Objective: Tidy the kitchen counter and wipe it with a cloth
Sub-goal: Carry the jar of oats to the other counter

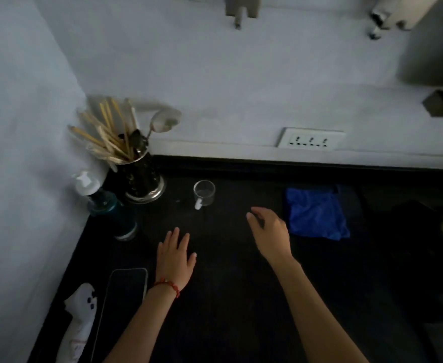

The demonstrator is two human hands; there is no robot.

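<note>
Head view: both hands are hovering over the dark counter [228, 297], holding nothing.

Left hand [174, 260] is lying flat, fingers straight and slightly spread, palm down; whether it is touching the counter or just above it, cannot tell. A red thread band [166, 285] is sitting on its wrist. A phone [126, 292] is lying face up just beside that wrist, on its outer side, and a white wrapped item with dark dots [80, 320] is lying beyond the phone, by the wall.

Right hand [270, 231] is hanging relaxed, fingers loosely curled, gripping nothing. The blue cloth [316, 214] is lying crumpled on the counter just beside this hand, on its outer side, close to the knuckles; contact unclear.

A small glass cup [204, 193] is standing upright ahead of the hands, between them, apart from both. Ahead of the left hand, toward the corner: a teal pump bottle [110, 208] and, behind it, a metal utensil holder [142, 179] full of sticks and spoons. A wall socket [310, 138] is sitting on the wall well ahead of the right hand.
</note>
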